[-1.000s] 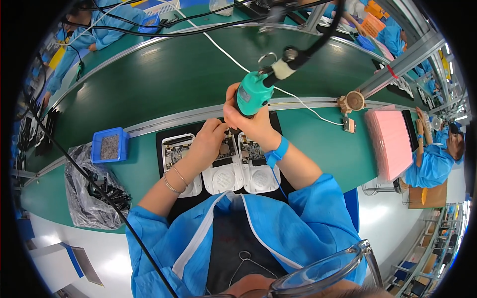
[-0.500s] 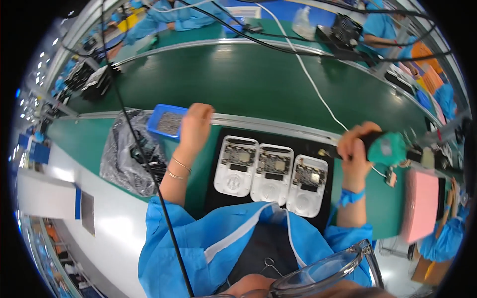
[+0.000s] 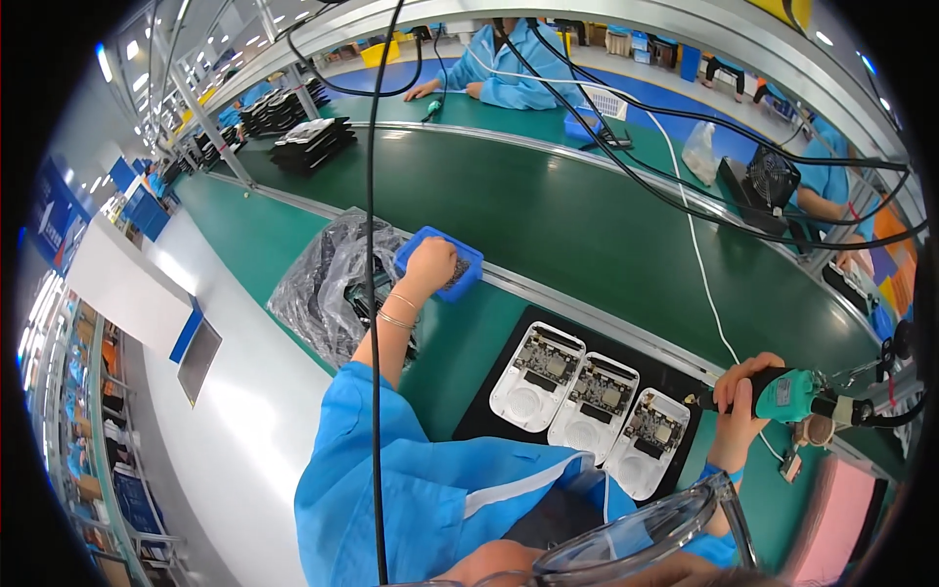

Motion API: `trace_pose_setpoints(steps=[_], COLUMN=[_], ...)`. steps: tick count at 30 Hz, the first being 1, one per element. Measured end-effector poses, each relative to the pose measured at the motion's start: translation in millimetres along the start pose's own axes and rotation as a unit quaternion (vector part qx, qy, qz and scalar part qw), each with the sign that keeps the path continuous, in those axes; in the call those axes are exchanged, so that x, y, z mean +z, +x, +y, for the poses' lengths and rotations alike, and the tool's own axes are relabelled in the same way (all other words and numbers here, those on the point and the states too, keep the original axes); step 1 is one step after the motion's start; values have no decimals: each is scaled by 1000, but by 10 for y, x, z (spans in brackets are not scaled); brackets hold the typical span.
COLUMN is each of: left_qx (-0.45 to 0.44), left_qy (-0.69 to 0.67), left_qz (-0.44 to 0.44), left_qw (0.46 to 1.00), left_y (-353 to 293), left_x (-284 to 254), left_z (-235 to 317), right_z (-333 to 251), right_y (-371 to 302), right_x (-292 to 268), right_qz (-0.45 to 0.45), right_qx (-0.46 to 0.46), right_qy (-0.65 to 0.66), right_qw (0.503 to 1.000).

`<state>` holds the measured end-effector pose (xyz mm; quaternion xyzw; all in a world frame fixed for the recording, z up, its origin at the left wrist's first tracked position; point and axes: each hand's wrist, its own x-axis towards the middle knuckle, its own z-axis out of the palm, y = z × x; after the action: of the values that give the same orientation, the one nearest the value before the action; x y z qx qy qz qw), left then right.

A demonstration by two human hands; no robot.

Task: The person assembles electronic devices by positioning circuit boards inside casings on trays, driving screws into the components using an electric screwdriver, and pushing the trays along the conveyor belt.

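My left hand point(image 3: 430, 262) reaches into a blue tray point(image 3: 474, 256) of small grey screws point(image 3: 459, 276). Its fingers are bent together, and whatever they pinch is hidden. An electric screwdriver point(image 3: 787, 393) with a green and black body is gripped in my right hand point(image 3: 740, 393), its tip end pointing left. Between the hands, a black mat point(image 3: 477, 421) bears three white device housings in a slanted row: the left one point(image 3: 522, 403), the middle one point(image 3: 579, 430) and the right one point(image 3: 631, 472). Each shows an exposed circuit board above a round speaker grille.
A clear plastic bag point(image 3: 323, 284) with dark parts lies left of the tray. Behind the metal rail runs a green belt point(image 3: 548, 205). Black cables hang across the view. Pink foam point(image 3: 831, 514) stands at the right. A person in blue point(image 3: 514, 68) sits across the belt.
The view has swung left and up. My left hand has gone from beside the tray down into it. My right hand keeps hold of the screwdriver.
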<state>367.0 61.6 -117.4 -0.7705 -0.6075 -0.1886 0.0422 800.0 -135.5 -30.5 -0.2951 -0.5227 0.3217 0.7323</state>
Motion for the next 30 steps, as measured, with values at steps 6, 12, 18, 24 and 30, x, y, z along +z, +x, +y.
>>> trace_pose_setpoints(steps=[6,12,18,24,30], left_qx=[-5,23,439,413,380], left_qy=[65,-191,-280,-460,-480], left_qz=[37,101,-32,-42,-100], left_qw=[997,976,853,785,785], left_y=[-18,-50,-706,-923,-931], left_x=[53,-160,-170,-171,-181], left_z=[-86,616,2270,2771,2756], right_z=[14,-20,-166,-258,-292], right_y=[-11,-47,-143,-171,-133], right_x=[27,31,288,327,334], right_qz=[-5,8,12,-4,-10], right_qx=[12,11,31,46,47], right_qy=[-4,12,74,97,117], right_qw=[1000,1000,997,994,992])
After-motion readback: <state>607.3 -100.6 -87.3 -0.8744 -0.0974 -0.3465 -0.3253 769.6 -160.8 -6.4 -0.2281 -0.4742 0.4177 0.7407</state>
